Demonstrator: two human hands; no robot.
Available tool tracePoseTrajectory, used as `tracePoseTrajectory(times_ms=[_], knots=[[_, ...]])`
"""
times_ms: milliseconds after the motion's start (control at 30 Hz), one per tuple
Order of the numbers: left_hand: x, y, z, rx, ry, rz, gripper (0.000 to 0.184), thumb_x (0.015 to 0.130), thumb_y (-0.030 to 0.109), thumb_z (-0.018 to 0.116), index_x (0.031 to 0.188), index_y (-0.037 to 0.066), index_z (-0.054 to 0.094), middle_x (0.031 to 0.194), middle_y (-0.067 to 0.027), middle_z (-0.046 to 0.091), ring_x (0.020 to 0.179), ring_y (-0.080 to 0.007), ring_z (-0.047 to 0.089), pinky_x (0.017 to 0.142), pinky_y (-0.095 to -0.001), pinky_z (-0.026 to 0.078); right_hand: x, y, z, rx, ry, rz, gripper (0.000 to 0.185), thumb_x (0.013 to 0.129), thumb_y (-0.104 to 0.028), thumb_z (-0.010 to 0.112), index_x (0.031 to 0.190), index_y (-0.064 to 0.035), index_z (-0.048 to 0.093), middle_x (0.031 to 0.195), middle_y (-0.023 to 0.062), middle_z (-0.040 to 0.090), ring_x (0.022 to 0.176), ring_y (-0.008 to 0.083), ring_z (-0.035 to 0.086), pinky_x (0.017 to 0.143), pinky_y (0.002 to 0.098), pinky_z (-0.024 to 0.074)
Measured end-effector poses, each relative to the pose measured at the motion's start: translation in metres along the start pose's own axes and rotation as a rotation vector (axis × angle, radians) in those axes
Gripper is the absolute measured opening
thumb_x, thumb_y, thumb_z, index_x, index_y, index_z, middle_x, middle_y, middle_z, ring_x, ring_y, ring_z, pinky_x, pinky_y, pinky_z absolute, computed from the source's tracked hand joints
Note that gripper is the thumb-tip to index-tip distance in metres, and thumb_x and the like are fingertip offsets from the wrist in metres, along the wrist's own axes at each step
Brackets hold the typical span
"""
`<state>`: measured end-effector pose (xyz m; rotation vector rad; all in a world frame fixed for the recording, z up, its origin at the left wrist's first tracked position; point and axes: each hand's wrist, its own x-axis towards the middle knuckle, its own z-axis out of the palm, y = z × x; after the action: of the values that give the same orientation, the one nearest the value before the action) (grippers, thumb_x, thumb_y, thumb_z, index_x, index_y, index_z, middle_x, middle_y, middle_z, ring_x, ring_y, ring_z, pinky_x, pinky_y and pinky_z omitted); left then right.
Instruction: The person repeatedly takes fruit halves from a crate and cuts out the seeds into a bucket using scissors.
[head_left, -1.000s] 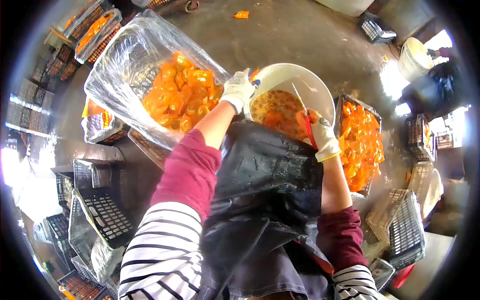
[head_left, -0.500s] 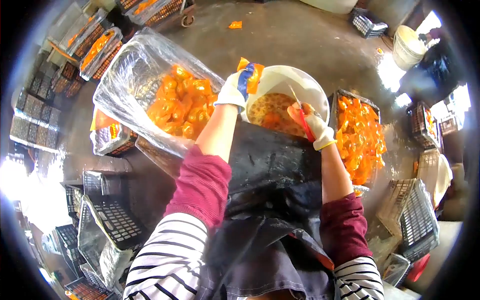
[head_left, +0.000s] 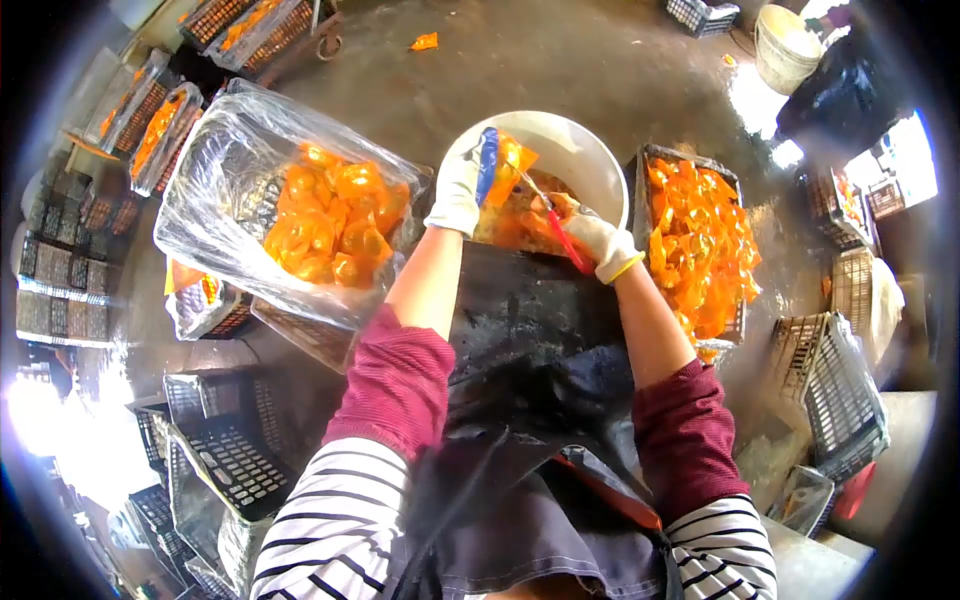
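My left hand [head_left: 464,190], in a white glove, is closed around an orange plastic packet [head_left: 513,165]. A blue strip [head_left: 488,165] runs along its fingers; I cannot tell whether it belongs to the glove. My gloved right hand [head_left: 600,240] grips a red-handled knife [head_left: 568,240], its thin blade pointing up-left and close to the packet. Both hands are over a large white bucket [head_left: 585,145] with brownish, lumpy contents and orange pieces, partly hidden by the hands. Left of it, a plastic-lined crate [head_left: 215,185] holds a heap of filled orange packets [head_left: 335,215].
A crate heaped with orange plastic packets [head_left: 700,240] stands right of the bucket. Empty-looking black crates [head_left: 235,465] lie lower left, more crates [head_left: 835,400] at right. A person in dark clothing [head_left: 845,95] is beside a pale bucket [head_left: 785,50] at upper right.
The knife blade has come left to the packet, and my right hand has moved left and up. The packet has lowered over the bucket. The whole view has shifted slightly.
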<state>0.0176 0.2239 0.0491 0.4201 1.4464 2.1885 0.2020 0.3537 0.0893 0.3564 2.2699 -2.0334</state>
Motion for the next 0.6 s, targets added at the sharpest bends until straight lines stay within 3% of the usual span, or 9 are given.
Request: tracePoseTrajectory(times_ms=[100, 233, 333, 400, 467, 600], knots=[[-0.002, 0.001, 0.002, -0.021, -0.014, -0.055, 0.035, 0.094, 0.033, 0.056, 0.106, 0.001, 0.063, 0.095, -0.0063, 0.066, 0.085, -0.0140, 0.058, 0.076, -0.0260, 0.048, 0.013, 0.026, -0.005, -0.167, 0.011, -0.060, 0.024, 0.089, -0.017, 0.063, 0.108, -0.0025, 0.063, 0.098, 0.0070, 0.064, 0.086, 0.0147, 0.057, 0.078, 0.0265, 0.0469], [-0.006, 0.015, 0.006, -0.162, -0.080, -0.216, 0.045, 0.091, 0.042, 0.055, 0.122, 0.009, 0.055, 0.109, -0.0077, 0.063, 0.099, -0.0217, 0.060, 0.081, -0.0351, 0.052, -0.005, -0.024, 0.003, -0.277, 0.095, 0.108, 0.027, 0.087, -0.022, 0.066, 0.106, -0.0029, 0.065, 0.091, 0.0057, 0.065, 0.081, 0.0146, 0.058, 0.074, 0.0270, 0.0470], [-0.011, 0.030, 0.009, -0.389, -0.124, -0.315, 0.042, 0.089, 0.033, 0.062, 0.123, 0.009, 0.055, 0.112, -0.0078, 0.062, 0.102, -0.0226, 0.060, 0.081, -0.0382, 0.054, 0.003, -0.009, 0.002, -0.200, 0.157, 0.130, 0.029, 0.086, -0.025, 0.068, 0.104, -0.0028, 0.066, 0.089, 0.0060, 0.066, 0.080, 0.0153, 0.058, 0.073, 0.0282, 0.0469], [-0.026, 0.043, 0.017, -0.264, -0.158, -0.267, 0.042, 0.086, 0.024, 0.067, 0.123, 0.007, 0.055, 0.113, -0.0075, 0.062, 0.103, -0.0232, 0.060, 0.084, -0.0395, 0.053, 0.003, -0.008, 0.001, 0.019, 0.160, 0.217, 0.031, 0.086, -0.027, 0.068, 0.105, -0.0026, 0.065, 0.091, 0.0064, 0.066, 0.082, 0.0157, 0.058, 0.074, 0.0288, 0.0467], [-0.036, 0.057, 0.023, -0.279, -0.187, -0.294, 0.047, 0.080, 0.007, 0.073, 0.123, 0.005, 0.054, 0.114, -0.0077, 0.061, 0.104, -0.0222, 0.060, 0.085, -0.0396, 0.054, 0.004, -0.004, 0.001, -0.123, 0.191, 0.094, 0.032, 0.086, -0.028, 0.068, 0.106, -0.0028, 0.065, 0.093, 0.0065, 0.066, 0.085, 0.0162, 0.058, 0.076, 0.0290, 0.0466], [-0.031, 0.049, 0.027, -0.096, -0.249, -0.314, 0.044, 0.080, 0.006, 0.072, 0.121, 0.005, 0.055, 0.110, -0.0083, 0.062, 0.097, -0.0202, 0.061, 0.081, -0.0358, 0.055, 0.019, 0.027, -0.003, -0.235, 0.225, -0.124, 0.037, 0.084, -0.033, 0.067, 0.109, -0.0057, 0.064, 0.090, 0.0073, 0.065, 0.084, 0.0158, 0.058, 0.073, 0.0284, 0.0452]])
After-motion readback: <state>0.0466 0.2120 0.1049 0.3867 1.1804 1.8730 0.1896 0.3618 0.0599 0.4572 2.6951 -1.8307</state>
